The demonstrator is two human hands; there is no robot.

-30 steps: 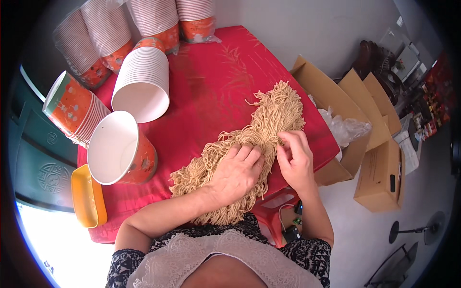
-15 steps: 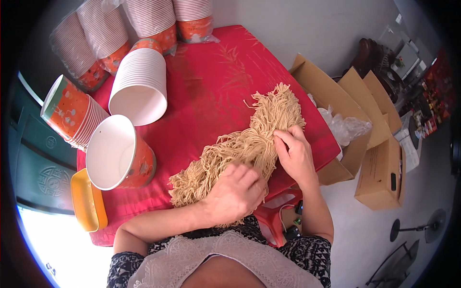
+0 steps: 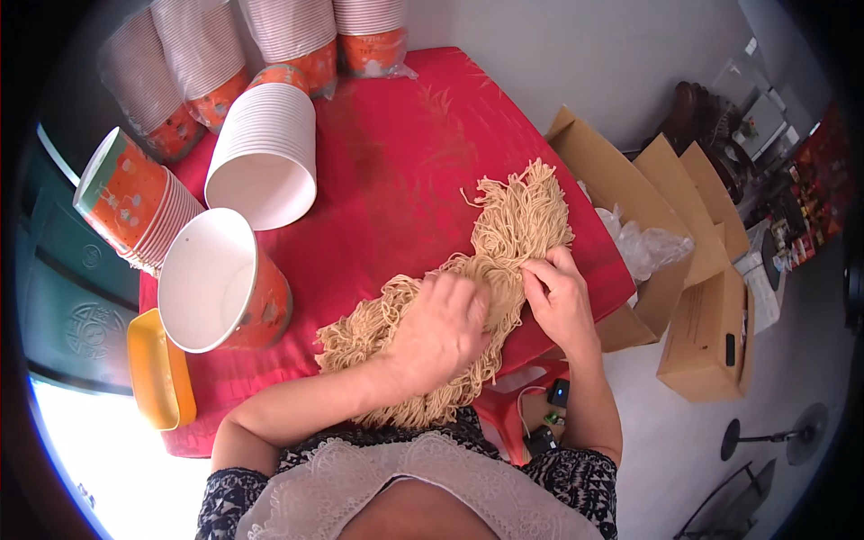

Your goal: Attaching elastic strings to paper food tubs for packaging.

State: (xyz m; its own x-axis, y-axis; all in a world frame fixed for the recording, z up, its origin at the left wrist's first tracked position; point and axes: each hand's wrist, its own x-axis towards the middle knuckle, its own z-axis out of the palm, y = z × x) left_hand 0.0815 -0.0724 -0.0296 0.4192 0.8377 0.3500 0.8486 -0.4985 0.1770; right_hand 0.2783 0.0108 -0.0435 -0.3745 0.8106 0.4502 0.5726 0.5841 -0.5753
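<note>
A red cloth (image 3: 396,117) with a faint leaf pattern is covering the surface (image 3: 360,247). A long heap of tan, noodle-like strands (image 3: 517,225) is lying slantwise across its near right part. Towards the left, a single paper tub (image 3: 211,279) is standing with its white mouth open, a nested white stack (image 3: 270,135) is lying behind it, and an orange stack (image 3: 139,202) is resting beside these. Plastic-wrapped stacks (image 3: 202,58) are lining the far side, while a yellow tray (image 3: 182,382) is sitting at the left edge.

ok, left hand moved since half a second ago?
Yes. Against the red tablecloth, the left hand has shifted up the picture, away from the body; any height change, I cannot tell.
</note>
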